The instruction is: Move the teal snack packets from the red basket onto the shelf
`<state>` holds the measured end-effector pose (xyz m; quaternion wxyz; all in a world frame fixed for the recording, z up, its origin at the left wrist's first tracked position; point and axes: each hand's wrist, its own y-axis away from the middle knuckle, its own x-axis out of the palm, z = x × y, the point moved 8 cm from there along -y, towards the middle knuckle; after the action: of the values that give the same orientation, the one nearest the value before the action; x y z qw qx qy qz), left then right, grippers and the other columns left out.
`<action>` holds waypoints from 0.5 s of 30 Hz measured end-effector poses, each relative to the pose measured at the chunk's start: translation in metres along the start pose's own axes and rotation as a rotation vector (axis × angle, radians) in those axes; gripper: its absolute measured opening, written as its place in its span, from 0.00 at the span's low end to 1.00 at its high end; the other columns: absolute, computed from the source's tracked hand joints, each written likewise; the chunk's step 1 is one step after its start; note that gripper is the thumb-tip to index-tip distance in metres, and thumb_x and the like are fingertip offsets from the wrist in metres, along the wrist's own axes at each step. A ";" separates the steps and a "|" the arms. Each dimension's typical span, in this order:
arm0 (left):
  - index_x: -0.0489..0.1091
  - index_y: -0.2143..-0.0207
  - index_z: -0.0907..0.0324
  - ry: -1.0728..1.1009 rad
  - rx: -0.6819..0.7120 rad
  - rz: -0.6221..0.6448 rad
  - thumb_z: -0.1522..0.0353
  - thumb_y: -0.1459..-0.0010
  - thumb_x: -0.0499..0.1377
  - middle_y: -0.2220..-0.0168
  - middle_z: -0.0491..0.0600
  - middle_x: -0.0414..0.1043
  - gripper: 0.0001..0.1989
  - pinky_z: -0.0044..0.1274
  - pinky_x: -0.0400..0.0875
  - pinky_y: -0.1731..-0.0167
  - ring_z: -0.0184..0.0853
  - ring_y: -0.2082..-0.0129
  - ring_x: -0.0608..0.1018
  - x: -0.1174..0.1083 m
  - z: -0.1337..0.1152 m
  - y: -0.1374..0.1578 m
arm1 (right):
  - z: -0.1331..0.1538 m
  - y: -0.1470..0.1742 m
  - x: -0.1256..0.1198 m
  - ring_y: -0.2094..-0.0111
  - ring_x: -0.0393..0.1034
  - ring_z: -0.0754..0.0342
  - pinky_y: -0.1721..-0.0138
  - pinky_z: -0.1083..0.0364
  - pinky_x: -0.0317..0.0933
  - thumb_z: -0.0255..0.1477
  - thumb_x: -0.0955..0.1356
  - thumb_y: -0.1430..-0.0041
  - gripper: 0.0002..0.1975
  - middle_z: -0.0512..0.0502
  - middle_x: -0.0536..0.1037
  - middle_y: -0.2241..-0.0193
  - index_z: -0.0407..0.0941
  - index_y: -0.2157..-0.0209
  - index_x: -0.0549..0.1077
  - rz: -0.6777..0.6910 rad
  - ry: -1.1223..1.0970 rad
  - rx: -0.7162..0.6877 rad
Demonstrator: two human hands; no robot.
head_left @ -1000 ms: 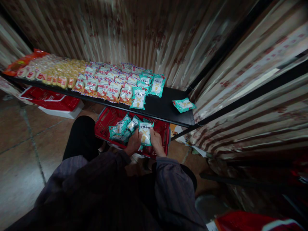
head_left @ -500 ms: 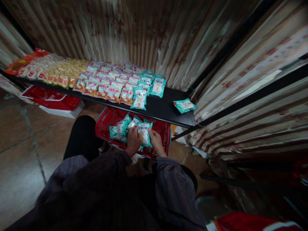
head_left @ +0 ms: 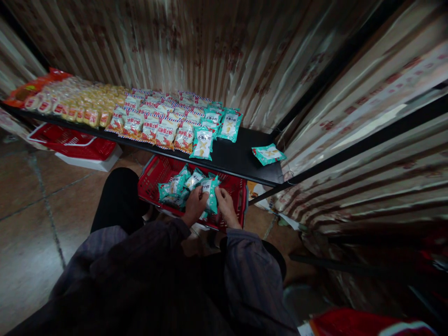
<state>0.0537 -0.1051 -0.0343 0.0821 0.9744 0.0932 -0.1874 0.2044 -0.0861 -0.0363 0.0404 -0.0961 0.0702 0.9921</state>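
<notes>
Here's the left hand (head_left: 195, 205), its grip closed on the left edge of a teal packet (head_left: 211, 195), and the right hand (head_left: 227, 205) comes in from the other side, fingertips at the packet's right edge; whether that grip is pinching or just touching, I can't tell. The packet is up over the red basket (head_left: 149, 177), right of a loose heap of teal packets (head_left: 174, 186) lying inside. Just beyond sits the black shelf (head_left: 238, 156), and it's busy! A lone packet (head_left: 269, 155) lies tilted near the right end, a small teal group (head_left: 230, 125) stands left of it, then rows of white-and-orange packets (head_left: 150, 127), yellow wrapped snacks (head_left: 91, 111), and an orange bag (head_left: 33, 88) at the far left. Below on the left, another red basket (head_left: 79, 143); behind everything, a striped curtain (head_left: 140, 44).
</notes>
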 end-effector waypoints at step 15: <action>0.70 0.58 0.60 0.182 -0.046 0.061 0.61 0.48 0.62 0.61 0.52 0.76 0.17 0.28 0.68 0.56 0.38 0.61 0.77 0.002 -0.004 0.000 | 0.008 0.002 0.004 0.66 0.69 0.50 0.63 0.54 0.61 0.44 0.68 0.52 0.16 0.49 0.78 0.72 0.45 0.69 0.76 0.032 -0.047 -0.048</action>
<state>0.0571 -0.1042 -0.0317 0.1014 0.9876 0.0748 -0.0932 0.1983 -0.0866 -0.0288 0.0238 -0.0724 0.0468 0.9960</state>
